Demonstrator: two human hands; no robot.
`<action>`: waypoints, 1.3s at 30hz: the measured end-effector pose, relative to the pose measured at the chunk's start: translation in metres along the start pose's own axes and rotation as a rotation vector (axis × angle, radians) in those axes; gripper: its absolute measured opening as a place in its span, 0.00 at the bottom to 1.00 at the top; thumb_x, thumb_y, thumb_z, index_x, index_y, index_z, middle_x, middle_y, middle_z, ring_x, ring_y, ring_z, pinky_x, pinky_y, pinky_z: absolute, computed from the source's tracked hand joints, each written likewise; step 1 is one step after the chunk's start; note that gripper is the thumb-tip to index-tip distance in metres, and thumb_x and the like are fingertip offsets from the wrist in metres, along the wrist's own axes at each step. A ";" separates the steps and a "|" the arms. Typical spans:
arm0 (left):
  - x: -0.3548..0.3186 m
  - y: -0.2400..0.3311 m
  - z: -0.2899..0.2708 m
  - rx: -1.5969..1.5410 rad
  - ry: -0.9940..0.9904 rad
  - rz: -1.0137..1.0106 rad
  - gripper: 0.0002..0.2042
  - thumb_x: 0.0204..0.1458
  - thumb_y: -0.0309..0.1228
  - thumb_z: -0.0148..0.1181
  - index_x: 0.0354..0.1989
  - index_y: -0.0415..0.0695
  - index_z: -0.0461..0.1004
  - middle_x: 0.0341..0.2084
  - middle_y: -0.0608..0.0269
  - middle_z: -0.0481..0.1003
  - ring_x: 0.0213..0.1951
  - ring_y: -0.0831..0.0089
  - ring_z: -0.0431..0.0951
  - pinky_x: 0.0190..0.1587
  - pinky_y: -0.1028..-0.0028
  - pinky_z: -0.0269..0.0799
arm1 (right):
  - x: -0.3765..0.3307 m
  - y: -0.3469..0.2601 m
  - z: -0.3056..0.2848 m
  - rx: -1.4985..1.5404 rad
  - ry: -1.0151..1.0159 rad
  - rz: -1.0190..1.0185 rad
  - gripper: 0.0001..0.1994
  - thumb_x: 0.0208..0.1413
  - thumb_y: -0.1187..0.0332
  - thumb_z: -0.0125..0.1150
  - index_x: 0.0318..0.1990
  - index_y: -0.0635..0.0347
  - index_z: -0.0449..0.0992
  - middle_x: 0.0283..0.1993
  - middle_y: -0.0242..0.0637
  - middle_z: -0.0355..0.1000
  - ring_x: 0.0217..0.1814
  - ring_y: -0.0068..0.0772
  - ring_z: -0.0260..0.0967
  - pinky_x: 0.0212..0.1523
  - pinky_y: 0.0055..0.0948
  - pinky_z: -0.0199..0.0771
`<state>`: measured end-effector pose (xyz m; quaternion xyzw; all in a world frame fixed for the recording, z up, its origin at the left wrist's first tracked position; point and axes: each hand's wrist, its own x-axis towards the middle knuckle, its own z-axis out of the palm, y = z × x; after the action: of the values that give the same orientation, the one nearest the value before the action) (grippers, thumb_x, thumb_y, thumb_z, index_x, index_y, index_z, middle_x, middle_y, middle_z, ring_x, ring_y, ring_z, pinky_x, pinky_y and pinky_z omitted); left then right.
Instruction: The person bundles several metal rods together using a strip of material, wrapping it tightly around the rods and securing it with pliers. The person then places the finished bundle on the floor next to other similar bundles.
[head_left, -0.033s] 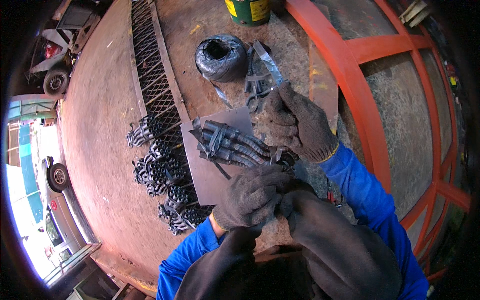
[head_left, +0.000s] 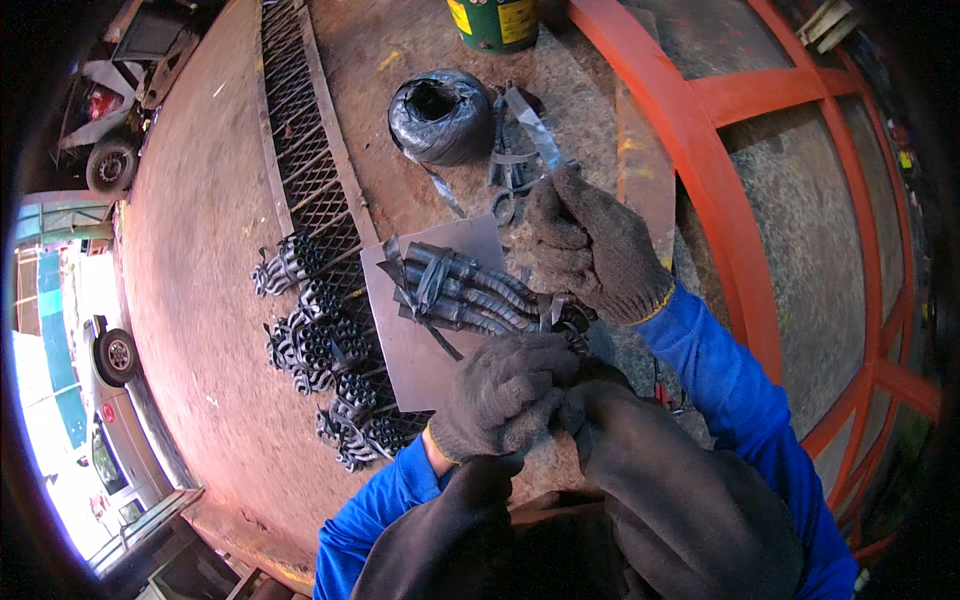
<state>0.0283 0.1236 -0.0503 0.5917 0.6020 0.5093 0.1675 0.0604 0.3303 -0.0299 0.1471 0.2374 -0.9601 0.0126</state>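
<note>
My left hand [head_left: 500, 392], in a dark knitted glove, is closed at the near end of a bundle of short, dark ribbed bars [head_left: 465, 285]. Dark strips are tied around the bundle's far end, with loose tails sticking out. It lies over a grey flat plate [head_left: 405, 368]. My right hand [head_left: 598, 245], gloved alike, is closed just beyond the bundle's near end. A shiny plastic strip [head_left: 537, 128] meets its thumb and fingertips and appears pinched there. The fingers hide what else it may hold.
Several similar bundles [head_left: 310, 340] are piled left of the plate, beside a metal grating [head_left: 315, 140]. A roll of dark plastic [head_left: 440, 118] and a green bucket [head_left: 500, 25] stand farther off. An orange-red metal frame [head_left: 725, 260] lies right. Vehicles, including a van [head_left: 125, 430], are far left.
</note>
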 end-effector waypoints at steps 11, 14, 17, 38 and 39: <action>0.021 0.015 0.004 0.165 -0.002 0.076 0.12 0.48 0.26 0.61 0.41 0.37 0.73 0.37 0.46 0.74 0.37 0.47 0.75 0.44 0.55 0.73 | 0.026 -0.009 0.004 0.095 0.196 -0.070 0.23 0.65 0.42 0.43 0.22 0.44 0.59 0.15 0.21 0.49 0.11 0.17 0.45 0.11 0.22 0.47; 0.002 0.018 0.029 0.476 0.143 0.008 0.13 0.52 0.23 0.59 0.45 0.32 0.70 0.36 0.46 0.74 0.36 0.50 0.76 0.42 0.57 0.75 | 0.040 -0.002 -0.002 -0.171 0.367 -0.143 0.24 0.65 0.41 0.42 0.22 0.44 0.59 0.14 0.21 0.49 0.11 0.18 0.44 0.10 0.23 0.46; -0.015 0.010 0.050 0.199 0.424 -0.242 0.21 0.51 0.20 0.60 0.53 0.26 0.65 0.36 0.48 0.74 0.35 0.53 0.77 0.42 0.58 0.75 | 0.058 0.007 -0.030 -0.364 0.435 -0.105 0.24 0.65 0.41 0.41 0.23 0.45 0.63 0.15 0.23 0.54 0.11 0.20 0.48 0.11 0.25 0.48; 0.004 0.039 0.000 -0.046 0.122 -0.423 0.15 0.53 0.36 0.63 0.42 0.38 0.73 0.36 0.52 0.76 0.35 0.59 0.78 0.37 0.63 0.72 | 0.053 0.032 -0.100 -0.727 0.387 0.212 0.23 0.67 0.48 0.42 0.30 0.59 0.69 0.23 0.32 0.68 0.24 0.27 0.66 0.29 0.31 0.68; 0.003 0.037 -0.005 -0.290 0.118 -0.549 0.18 0.51 0.39 0.66 0.43 0.39 0.73 0.38 0.53 0.76 0.36 0.60 0.78 0.38 0.63 0.73 | 0.052 0.034 -0.099 -0.735 0.371 0.208 0.24 0.66 0.47 0.43 0.31 0.60 0.70 0.23 0.33 0.68 0.25 0.27 0.66 0.30 0.31 0.68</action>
<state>0.0439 0.1157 -0.0171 0.3464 0.6689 0.5590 0.3464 0.0417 0.3478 -0.1439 0.3265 0.5460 -0.7625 0.1181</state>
